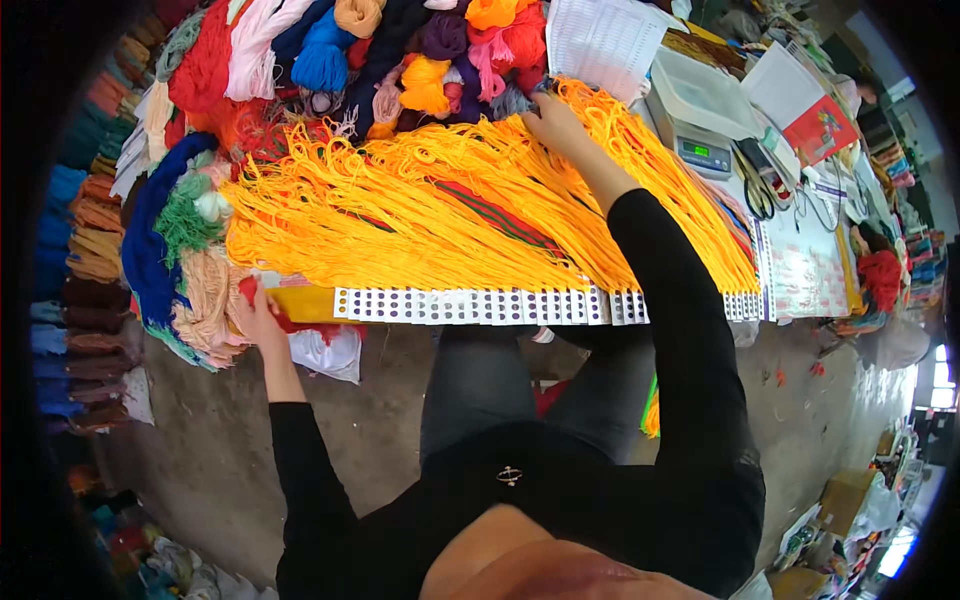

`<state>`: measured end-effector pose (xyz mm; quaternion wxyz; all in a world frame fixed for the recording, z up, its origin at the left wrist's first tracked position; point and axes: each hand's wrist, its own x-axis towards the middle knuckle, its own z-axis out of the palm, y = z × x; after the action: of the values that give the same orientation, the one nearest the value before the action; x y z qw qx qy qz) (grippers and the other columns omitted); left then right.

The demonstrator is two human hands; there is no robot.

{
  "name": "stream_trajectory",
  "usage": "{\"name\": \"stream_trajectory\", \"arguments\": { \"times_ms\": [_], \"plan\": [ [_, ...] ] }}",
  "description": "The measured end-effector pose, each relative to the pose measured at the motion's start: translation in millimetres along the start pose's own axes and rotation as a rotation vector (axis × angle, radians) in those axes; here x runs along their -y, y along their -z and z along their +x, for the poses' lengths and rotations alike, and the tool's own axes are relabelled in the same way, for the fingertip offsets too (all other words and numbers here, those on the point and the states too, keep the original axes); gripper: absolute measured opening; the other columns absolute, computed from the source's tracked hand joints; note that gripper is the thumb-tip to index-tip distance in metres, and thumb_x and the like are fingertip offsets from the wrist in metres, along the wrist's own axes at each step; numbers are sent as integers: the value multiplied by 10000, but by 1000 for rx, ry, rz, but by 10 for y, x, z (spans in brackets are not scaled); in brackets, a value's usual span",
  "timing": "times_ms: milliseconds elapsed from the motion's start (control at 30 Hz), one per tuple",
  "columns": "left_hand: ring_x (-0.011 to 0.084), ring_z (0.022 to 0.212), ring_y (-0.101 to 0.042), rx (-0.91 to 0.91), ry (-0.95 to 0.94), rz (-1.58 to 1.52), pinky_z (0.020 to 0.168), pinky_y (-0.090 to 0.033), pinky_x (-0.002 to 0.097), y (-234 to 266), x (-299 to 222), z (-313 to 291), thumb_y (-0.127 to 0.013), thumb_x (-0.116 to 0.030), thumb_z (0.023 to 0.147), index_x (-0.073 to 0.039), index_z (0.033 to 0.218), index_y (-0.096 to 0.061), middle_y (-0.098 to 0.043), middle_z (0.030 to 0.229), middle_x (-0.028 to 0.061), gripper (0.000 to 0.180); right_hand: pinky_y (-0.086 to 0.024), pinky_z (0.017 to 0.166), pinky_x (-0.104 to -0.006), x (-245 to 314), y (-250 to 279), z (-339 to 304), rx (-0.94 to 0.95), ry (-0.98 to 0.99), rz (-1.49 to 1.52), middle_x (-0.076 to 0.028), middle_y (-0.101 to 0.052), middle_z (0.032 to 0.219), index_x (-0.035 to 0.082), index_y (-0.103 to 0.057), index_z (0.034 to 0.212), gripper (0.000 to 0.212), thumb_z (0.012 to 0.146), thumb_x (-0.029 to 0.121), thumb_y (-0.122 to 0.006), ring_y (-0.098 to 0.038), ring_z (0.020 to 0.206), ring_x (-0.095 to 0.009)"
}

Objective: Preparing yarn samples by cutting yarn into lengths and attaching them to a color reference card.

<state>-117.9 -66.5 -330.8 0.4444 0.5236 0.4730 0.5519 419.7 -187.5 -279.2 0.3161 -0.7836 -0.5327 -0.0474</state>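
bright centre, glare at right-hand window (941,378), dimmer floor (385,405), black rim, fisheye-bent edges

A digital scale (704,160) with a lit green display carries a clear plastic tray (700,92). A printed grid sheet (603,45) is located left of the tray. Black-handled scissors (753,180) are positioned right of the scale. A red booklet (820,130) lies farther right. Stacked yarn hanks (95,245), including blue, orange and dark maroon, line the left margin. A cardboard box (845,500) stands at lower right. The floor (380,410) is grey.
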Motion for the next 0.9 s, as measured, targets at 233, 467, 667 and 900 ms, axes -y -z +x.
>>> {"name": "stream_trajectory", "arguments": {
  "times_ms": [233,467,667,900],
  "plan": [
    [47,537,-402,21,-105,245,462,-310,193,-6,281,-24,-562,-131,859,-8,943,-577,-494,679,-11,150,-444,841,-449,105,-431,247,508,-260,-235,-184,-596,1086,33,-564,1089,401,808,298,-457,-563,1025,-337],
    [59,572,-401,24,-58,141,507,-320,202,-193,198,-75,-563,-106,851,-11,894,-565,-471,682,-26,105,-352,903,-537,188,-617,454,565,-153,-231,-140,-572,1167,50,-578,1102,367,797,222,-471,-542,1082,-300],
    [41,516,-372,31,-51,49,454,-286,184,20,249,-84,-538,-80,865,-22,941,-562,-440,639,-36,99,-454,806,-433,564,-333,311,517,-199,-291,-130,-630,1009,64,-629,994,316,802,266,-480,-587,981,-298],
    [33,430,-326,-44,207,-166,380,-236,172,-12,163,-2,-553,-139,857,-55,926,-583,-422,570,-62,113,-464,722,-440,-462,432,-104,-234,14,-304,-114,-624,879,91,-621,908,333,830,394,-505,-587,869,-303]
  ]
}}
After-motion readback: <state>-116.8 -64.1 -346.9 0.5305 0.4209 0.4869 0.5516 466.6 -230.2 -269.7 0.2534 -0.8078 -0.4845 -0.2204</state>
